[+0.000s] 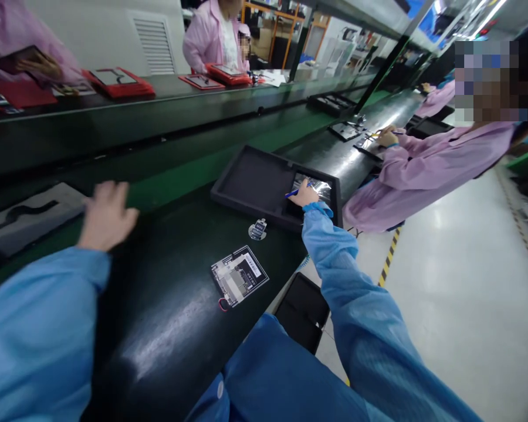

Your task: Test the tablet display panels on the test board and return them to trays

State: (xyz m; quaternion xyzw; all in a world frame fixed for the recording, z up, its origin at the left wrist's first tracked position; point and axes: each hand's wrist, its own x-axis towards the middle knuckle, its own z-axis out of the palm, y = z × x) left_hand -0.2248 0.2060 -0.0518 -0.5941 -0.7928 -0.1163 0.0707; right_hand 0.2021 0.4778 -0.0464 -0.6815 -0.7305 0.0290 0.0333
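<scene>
My left hand hovers at the left with its fingers stretched out and nothing in them, slightly blurred. Beside it lies a pale flat panel with a dark curved strip. In my right hand is a thin blue pen-like tool. That hand reaches into the right part of a black tray, over a dark flat piece under shiny clear film. Nearer to me on the bench rest an opened electronic device with a bare circuit board and a small round metallic part.
The dark green bench runs away to the far right. A co-worker in a pink smock works along its right edge. Red trays stand on the raised ledge opposite, near other people. Below the bench edge is another black tray.
</scene>
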